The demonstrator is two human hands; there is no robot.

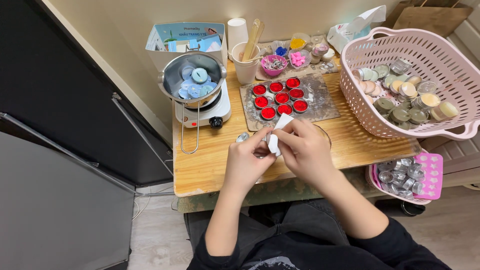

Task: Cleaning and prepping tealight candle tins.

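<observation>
Now, both your hands meet over the near middle of the table point(210, 165). Left hand point(245, 162) and right hand point(305, 150) are curled in together, fingertips pinching a small white wipe point(277, 132) between them. Neither hand is open; both are closed in a light pinch on the wipe. Something small may sit under the paper, held in your left fingers, but it is hidden, so you cannot tell what.

Hands held above the board edge, close to your body, likely so you can see the work and keep it off the wet cups.

Just far of your hands: a stained board point(320, 97) with eight red cups point(279, 97) in rows, apparently filled with red wax and set flat, probably to stay level.

One empty metal cup point(242, 137) lies just left of your left hand, on the bare wood.

Far left: a metal pot point(192, 77) on a small white hotplate point(220, 107), holding pale blue discs; its long handle points toward you.

Far middle: a white cup of wooden sticks point(252, 37), small bowls of coloured bits.

Right: pink basket point(400, 47) full of finished tins, well apart from your hands. Near right, lower down: a tray of empty cups point(400, 175).
</observation>
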